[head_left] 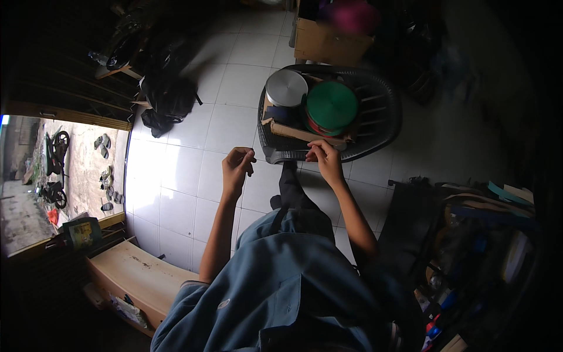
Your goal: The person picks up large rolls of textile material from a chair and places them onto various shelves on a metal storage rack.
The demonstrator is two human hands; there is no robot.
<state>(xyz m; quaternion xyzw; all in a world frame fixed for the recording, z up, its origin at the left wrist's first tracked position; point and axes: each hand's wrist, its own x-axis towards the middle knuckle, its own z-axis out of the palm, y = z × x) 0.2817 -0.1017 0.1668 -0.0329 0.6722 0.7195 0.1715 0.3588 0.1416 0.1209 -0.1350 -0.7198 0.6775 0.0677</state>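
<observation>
My left hand (pixel 237 166) is raised over the tiled floor, its fingers curled in and the thumb and forefinger close together in a pinch. To its right, my right hand (pixel 326 159) is bent the same way, just before the front edge of a dark plastic chair (pixel 387 123). Anything held in either pinch is too small to make out. On the chair seat sits a shallow cardboard box (pixel 287 130). It carries a round tin with a silver lid (pixel 287 88) and a round tub with a green lid (pixel 332 104).
Behind the chair stands another cardboard box (pixel 328 42). Black bags (pixel 170 97) lie at the far left. A wooden cabinet (pixel 141 264) is at the near left, by a doorway with sandals (pixel 105 176) outside. Cluttered shelves (pixel 481 234) fill the right side.
</observation>
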